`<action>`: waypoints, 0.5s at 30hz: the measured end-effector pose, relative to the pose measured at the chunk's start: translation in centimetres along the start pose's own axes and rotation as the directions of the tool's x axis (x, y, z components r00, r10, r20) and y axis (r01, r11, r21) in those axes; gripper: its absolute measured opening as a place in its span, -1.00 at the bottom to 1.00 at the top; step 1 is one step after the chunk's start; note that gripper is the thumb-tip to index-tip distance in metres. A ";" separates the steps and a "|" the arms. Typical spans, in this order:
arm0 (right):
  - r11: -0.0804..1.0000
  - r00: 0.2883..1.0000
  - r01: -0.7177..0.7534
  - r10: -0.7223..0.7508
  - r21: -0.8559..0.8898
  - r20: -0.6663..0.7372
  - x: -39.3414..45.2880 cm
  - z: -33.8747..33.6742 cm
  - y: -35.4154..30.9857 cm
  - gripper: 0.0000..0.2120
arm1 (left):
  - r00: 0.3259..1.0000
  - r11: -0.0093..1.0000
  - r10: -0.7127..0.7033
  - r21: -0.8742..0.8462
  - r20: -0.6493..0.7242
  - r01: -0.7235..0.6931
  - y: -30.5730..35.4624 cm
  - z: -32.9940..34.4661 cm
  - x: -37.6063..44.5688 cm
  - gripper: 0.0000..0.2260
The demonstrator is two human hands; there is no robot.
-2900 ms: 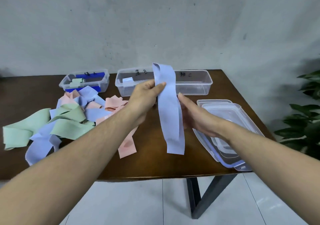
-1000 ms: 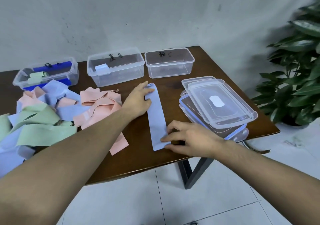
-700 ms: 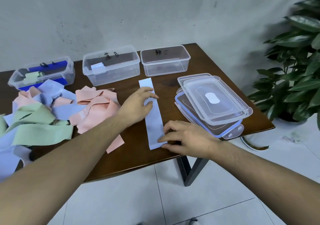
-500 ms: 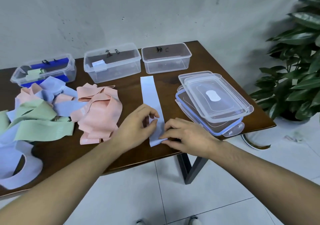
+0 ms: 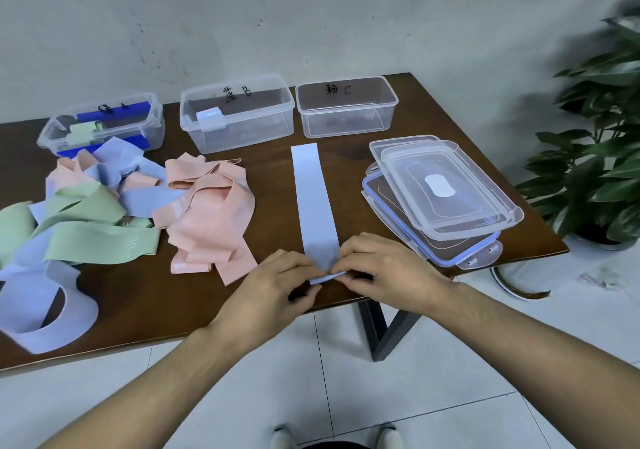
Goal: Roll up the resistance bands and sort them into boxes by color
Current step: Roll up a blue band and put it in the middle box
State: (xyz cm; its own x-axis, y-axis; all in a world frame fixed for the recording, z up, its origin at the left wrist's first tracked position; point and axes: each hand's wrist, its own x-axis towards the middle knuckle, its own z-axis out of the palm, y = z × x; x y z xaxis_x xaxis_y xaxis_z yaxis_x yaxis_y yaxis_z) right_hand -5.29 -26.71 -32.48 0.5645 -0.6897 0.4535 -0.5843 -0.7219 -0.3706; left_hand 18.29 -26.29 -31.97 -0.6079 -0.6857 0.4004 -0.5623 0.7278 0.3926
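A light blue band (image 5: 312,199) lies flat and straight on the brown table (image 5: 145,296), running away from me. My left hand (image 5: 277,289) and my right hand (image 5: 384,268) both pinch its near end, which is folded up off the table. Behind it stand three clear boxes: the left box (image 5: 104,126) holds a green roll, the middle box (image 5: 239,113) holds a light blue roll, and nothing shows in the right box (image 5: 346,106). Loose pink bands (image 5: 207,213), green bands (image 5: 86,237) and blue bands (image 5: 45,306) lie in a heap on the left.
A stack of clear lids (image 5: 446,196) sits on the table's right side, close to my right hand. A potted plant (image 5: 602,158) stands on the floor beyond the right edge. The table's front edge runs just under my hands.
The band went from hanging in my hands to lying flat on the table. My left hand slid down from its far part to the near end, where both hands now pinch the fold.
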 end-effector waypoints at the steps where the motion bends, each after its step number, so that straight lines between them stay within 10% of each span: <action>1: 1.000 1.000 0.012 -0.012 -0.008 0.001 0.0 0.0 0.0 -0.89 | 1.000 1.000 0.010 0.009 -0.013 -0.010 0.0 0.1 0.0 -0.82; 15: 0.932 0.972 -0.229 0.205 0.281 0.112 0.1 -0.8 -0.5 -0.83 | 0.985 0.970 -0.172 -0.170 0.010 0.172 -0.5 0.0 0.2 -0.84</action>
State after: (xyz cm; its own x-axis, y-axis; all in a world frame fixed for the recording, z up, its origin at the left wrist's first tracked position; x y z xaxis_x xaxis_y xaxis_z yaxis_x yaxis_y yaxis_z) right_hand -5.41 -26.34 -31.64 0.4941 -0.8250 0.2743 -0.5103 -0.5307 -0.6768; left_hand 18.48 -26.79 -32.07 -0.5075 -0.8007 0.3184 -0.5548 0.5864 0.5902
